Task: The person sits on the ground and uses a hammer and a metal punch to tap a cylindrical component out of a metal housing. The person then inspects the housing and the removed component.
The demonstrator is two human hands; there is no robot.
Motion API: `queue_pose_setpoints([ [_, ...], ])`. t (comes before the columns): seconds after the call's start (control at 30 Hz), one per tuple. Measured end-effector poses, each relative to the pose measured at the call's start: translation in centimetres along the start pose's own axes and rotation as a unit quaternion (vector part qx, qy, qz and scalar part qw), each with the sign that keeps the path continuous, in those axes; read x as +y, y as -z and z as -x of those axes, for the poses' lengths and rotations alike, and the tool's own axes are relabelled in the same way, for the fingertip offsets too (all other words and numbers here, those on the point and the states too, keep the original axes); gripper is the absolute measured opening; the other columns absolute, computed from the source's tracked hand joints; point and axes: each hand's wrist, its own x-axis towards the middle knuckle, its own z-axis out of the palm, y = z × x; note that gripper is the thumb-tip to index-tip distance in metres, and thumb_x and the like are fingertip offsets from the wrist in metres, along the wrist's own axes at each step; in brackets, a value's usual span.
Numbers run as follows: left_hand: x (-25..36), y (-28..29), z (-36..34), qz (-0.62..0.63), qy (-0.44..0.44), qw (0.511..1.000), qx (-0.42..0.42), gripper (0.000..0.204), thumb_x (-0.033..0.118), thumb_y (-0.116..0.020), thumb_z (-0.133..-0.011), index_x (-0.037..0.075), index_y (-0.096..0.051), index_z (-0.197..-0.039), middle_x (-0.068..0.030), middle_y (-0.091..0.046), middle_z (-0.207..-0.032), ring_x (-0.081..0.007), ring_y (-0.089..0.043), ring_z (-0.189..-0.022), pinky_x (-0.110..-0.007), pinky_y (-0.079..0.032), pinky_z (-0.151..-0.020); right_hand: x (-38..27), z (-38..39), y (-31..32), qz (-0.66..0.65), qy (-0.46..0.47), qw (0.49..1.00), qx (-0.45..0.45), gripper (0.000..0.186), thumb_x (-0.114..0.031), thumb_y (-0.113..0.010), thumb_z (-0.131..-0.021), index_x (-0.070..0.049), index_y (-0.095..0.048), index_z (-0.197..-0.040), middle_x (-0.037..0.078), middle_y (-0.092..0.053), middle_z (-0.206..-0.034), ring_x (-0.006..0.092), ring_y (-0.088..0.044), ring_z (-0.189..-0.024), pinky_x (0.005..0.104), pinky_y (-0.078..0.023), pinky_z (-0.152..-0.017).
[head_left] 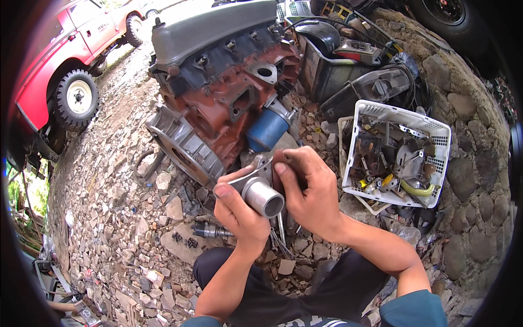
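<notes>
In front of my knees I hold a grey metal pipe flange (263, 197), its round tube opening tilted up toward me. My left hand (239, 215) is closed around its left side, with the thumb along the top edge. My right hand (311, 193) is closed at the flange's right side, its thumb and fingers pinching a thin reddish-brown piece (278, 170) against the metal. What that piece is, I cannot make out. Just beyond stands a red-brown engine block (218, 117) with a blue oil filter (268, 131). Several slim metal tools (281, 240) lie below my hands, partly hidden.
A white plastic basket (348, 163) of metal parts stands at the right, with a dark crate (311, 71) behind it. Left of my knee lie a dark cylindrical part (207, 229) and small bolts (185, 240). Rubble covers the ground; a stone wall (463, 180) curves along the right.
</notes>
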Motion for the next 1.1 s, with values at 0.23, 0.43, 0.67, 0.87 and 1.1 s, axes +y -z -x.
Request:
queue_pose_setpoints([
  [0.23, 0.0, -0.3, 0.0, 0.054, 0.078, 0.995, 0.017, 0.071, 0.052, -0.021, -0.106, -0.007, -0.061, -0.101, -0.0147, -0.067, -0.089, -0.0173, -0.065, -0.080, -0.029, -0.051, -0.074, 0.9, -0.1, -0.2, 0.023, 0.046, 0.999, -0.002, 0.016, 0.001, -0.060, -0.090, 0.002, -0.055, -0.106, 0.020, -0.057, -0.092, 0.0394, -0.061, -0.077, 0.0439, -0.051, -0.066],
  [0.43, 0.0, -0.2, -0.6, 0.121, 0.165, 0.978, 0.042, 0.072, 0.055, -0.022, -0.105, -0.007, -0.060, -0.104, -0.0138, -0.066, -0.092, -0.0178, -0.064, -0.085, -0.032, -0.052, -0.078, 0.7, 1.3, -1.1, 0.000, 0.058, 0.997, -0.045, 0.019, 0.002, -0.059, -0.089, 0.001, -0.052, -0.107, 0.020, -0.054, -0.092, 0.0410, -0.060, -0.078, 0.0468, -0.050, -0.063],
  [0.67, -0.3, -0.5, -1.0, 0.146, 0.183, 0.969, 0.073, 0.071, 0.054, -0.023, -0.106, -0.007, -0.060, -0.102, -0.0121, -0.066, -0.090, -0.0190, -0.063, -0.083, -0.032, -0.052, -0.080, 0.5, 1.7, -1.7, -0.007, 0.043, 0.998, -0.038, 0.021, 0.000, -0.058, -0.090, 0.003, -0.052, -0.109, 0.021, -0.055, -0.095, 0.0422, -0.061, -0.077, 0.0480, -0.051, -0.062],
  [0.87, -0.8, -0.9, -0.7, 0.136, 0.200, 0.968, 0.074, 0.068, 0.052, -0.027, -0.106, -0.007, -0.060, -0.103, -0.0128, -0.066, -0.091, -0.0196, -0.064, -0.083, -0.032, -0.052, -0.078, 0.9, 1.6, -1.5, 0.010, 0.023, 0.999, -0.040, 0.021, 0.000, -0.059, -0.089, 0.004, -0.054, -0.108, 0.021, -0.055, -0.095, 0.0425, -0.062, -0.080, 0.0474, -0.053, -0.063],
  [1.1, -1.4, -1.0, -1.0, 0.157, 0.230, 0.958, 0.073, 0.062, 0.050, -0.030, -0.106, -0.005, -0.061, -0.103, -0.0122, -0.067, -0.095, -0.0206, -0.065, -0.086, -0.034, -0.052, -0.080, 1.5, 1.1, -1.5, -0.018, -0.009, 0.999, -0.044, 0.015, 0.002, -0.056, -0.088, 0.006, -0.055, -0.103, 0.023, -0.057, -0.093, 0.0450, -0.062, -0.082, 0.0501, -0.052, -0.069],
])
